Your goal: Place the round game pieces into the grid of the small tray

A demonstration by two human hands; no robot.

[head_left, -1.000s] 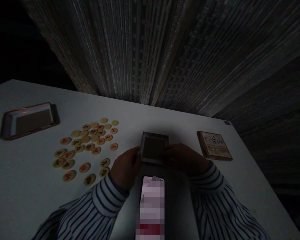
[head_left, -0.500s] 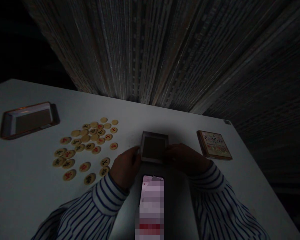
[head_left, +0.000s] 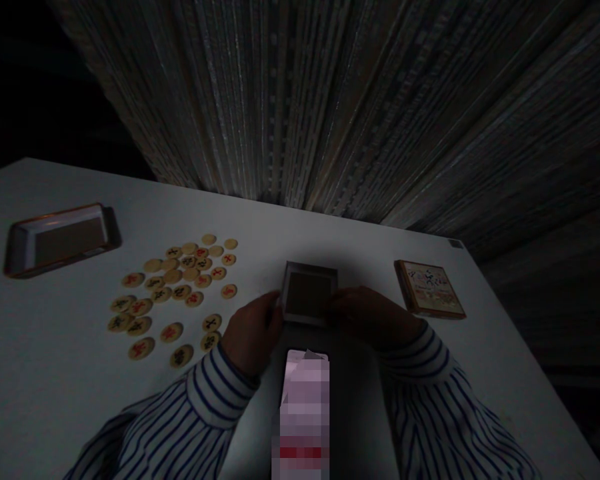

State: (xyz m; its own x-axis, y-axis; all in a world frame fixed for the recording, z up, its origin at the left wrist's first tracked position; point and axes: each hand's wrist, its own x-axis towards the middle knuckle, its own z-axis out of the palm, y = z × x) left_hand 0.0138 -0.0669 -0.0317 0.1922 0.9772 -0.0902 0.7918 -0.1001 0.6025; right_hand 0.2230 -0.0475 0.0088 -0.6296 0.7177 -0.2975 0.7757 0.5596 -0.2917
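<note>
Between my two hands is a small open box [head_left: 310,320] with pale walls and a brown inner bottom, its hollow side up. My left hand [head_left: 254,333] closes on the box's left edge, thumb against the wall. At the right edge, my right hand [head_left: 373,317] grips the box too; its fingers are dim in the shadow. To the left of my left hand, Chinese chess pieces [head_left: 181,292] lie scattered, some with red characters, some with black, a few blank side up. Just below the box is a lit phone [head_left: 305,380], its screen partly blurred out.
On the white table [head_left: 55,373], a long open tin [head_left: 55,262] lies at the far left. A closed box with a printed cover [head_left: 430,288] rests at the right. Striped curtains [head_left: 290,100] hang behind the table's back edge. The room is dark.
Almost nothing differs. The whole view has shifted very slightly, and both hands keep the same hold on the small box.
</note>
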